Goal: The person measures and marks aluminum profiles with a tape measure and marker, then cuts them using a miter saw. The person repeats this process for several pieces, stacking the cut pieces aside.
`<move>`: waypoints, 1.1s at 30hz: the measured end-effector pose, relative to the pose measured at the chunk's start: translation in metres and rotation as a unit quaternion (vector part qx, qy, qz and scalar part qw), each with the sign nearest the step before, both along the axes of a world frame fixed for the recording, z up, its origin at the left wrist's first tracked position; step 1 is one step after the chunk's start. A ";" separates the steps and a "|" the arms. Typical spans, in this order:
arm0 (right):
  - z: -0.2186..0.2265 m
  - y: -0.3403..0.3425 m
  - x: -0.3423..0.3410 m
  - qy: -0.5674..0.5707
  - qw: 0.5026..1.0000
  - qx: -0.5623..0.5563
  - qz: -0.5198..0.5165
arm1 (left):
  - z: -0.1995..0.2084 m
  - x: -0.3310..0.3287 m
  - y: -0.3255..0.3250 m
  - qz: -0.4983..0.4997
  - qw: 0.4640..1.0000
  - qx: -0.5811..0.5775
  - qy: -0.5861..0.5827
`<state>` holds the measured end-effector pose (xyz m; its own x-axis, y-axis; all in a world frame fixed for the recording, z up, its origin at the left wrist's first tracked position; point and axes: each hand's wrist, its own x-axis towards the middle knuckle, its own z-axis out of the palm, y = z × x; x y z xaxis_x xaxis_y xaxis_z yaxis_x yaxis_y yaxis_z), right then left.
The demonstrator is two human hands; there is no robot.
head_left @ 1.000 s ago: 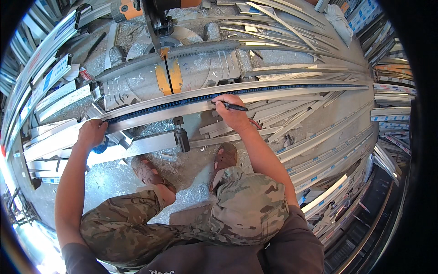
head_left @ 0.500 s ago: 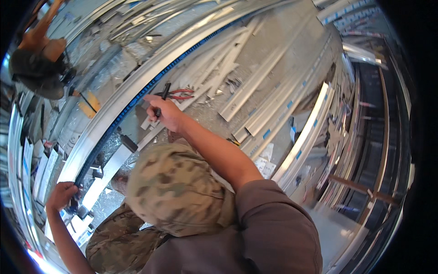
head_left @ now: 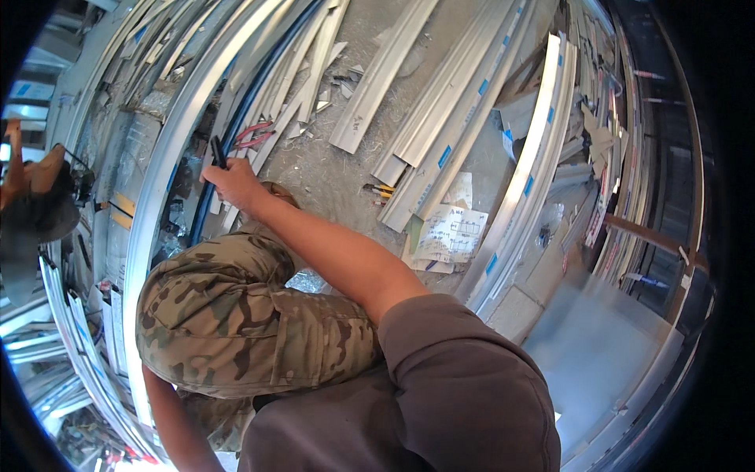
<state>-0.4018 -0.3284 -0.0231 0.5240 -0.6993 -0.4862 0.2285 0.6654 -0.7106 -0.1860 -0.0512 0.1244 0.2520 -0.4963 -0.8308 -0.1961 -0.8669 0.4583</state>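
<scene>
Right hand point(head_left: 230, 187), head view: curled around a black marker point(head_left: 218, 151).
Left hand: out of sight; cannot tell its state.
Silver profile point(head_left: 160, 182): left of the right hand.
Blue tape point(head_left: 202, 211): past the right fingertips, apart from the profile.
Progress: tape out, marker held; no cut shows; marking unclear.
Floor point(head_left: 314, 177): dusty, red pliers point(head_left: 253, 136) beyond the right hand.
Room: cluttered workshop, metal stacked around.
</scene>
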 end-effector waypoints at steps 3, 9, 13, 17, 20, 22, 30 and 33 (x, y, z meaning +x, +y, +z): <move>-0.025 0.002 -0.005 0.028 0.999 -0.020 -0.035 | -0.009 -0.014 -0.016 -0.011 1.000 0.017 0.007; -0.038 -0.021 -0.024 0.055 0.995 -0.021 -0.077 | -0.017 -0.025 -0.032 -0.028 0.999 0.041 0.014; -0.039 -0.021 -0.031 0.082 0.992 -0.039 -0.083 | -0.020 -0.029 -0.039 -0.039 0.998 0.051 0.018; -0.036 -0.027 -0.033 0.052 0.994 -0.054 -0.085 | -0.026 -0.032 -0.056 -0.057 0.997 0.052 0.020; -0.019 -0.031 -0.035 0.055 0.991 -0.091 -0.081 | -0.027 -0.034 -0.063 -0.062 0.997 0.049 0.021; -0.013 -0.035 -0.041 0.047 0.991 -0.104 -0.076 | -0.031 -0.037 -0.073 -0.071 0.996 0.046 0.024; 0.010 -0.036 -0.036 0.026 0.989 -0.134 -0.048 | -0.041 -0.033 -0.094 -0.076 0.996 0.039 0.039; -0.018 -0.032 -0.032 0.074 0.987 -0.140 0.005 | -0.064 -0.028 -0.128 -0.095 0.993 0.030 0.058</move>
